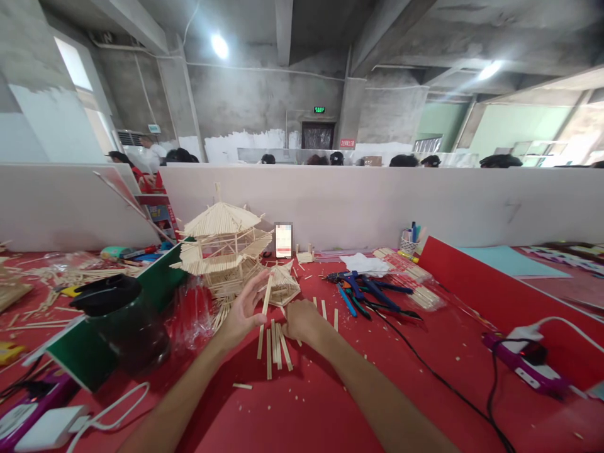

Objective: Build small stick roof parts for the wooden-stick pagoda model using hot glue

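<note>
With left hand (244,309), pinching a pale, slim, straight wooden strip (267,298) before a small pale-stick pavilion (285,286) on red worktop (292,421); with right hand (301,321), curled close beside, holding what, impossible to say; probably light, stiff, easily snapped, best gripped mid-length.

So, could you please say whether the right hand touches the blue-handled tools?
Apart: the head view shows red tabletop between the right hand and the blue-handled tools.

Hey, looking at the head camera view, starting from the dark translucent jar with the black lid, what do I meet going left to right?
Dark translucent jar → tall, tiered pale wooden-stick pagoda → small, pointed-roof pale stick house → blue and black hand tools → purple plastic power strip.
</note>
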Tool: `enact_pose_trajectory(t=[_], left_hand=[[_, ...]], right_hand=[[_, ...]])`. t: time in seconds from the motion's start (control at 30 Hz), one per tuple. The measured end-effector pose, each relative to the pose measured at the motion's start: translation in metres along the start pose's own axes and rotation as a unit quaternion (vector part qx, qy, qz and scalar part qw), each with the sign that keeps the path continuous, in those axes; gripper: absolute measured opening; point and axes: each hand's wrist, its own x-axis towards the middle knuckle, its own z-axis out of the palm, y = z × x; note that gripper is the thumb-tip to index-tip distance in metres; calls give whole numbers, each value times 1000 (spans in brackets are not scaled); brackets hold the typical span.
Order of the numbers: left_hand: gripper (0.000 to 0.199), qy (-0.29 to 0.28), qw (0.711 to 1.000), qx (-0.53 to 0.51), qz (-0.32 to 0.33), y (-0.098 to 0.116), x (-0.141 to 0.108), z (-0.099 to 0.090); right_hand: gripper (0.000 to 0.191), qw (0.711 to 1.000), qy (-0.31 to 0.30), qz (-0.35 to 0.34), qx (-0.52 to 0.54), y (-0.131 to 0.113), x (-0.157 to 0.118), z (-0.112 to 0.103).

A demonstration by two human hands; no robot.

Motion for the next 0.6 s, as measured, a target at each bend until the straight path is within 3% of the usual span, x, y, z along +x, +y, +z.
enact_pose_trajectory(t=[0.17,0.23,0.3,0.4,0.6], left_hand=[[91,1,1000,6,2,1,-1,0],[91,1,1000,14,6,2,-1,1],[91,0,1000,26,5,2,-2,2],[93,-12,999,52,-2,1,-4,5],[101,-33,991,127,-29,3,-9,9]], right_hand=[[23,997,14,-29,63,21,-9,-12],[13,978,21,-56,197,34,-12,-16],[9,931,22,-83,354,47,-15,-18],[19,834,42,-116,539,59,-22,-17],[38,645,33,-73,760,61,-29,-7]])
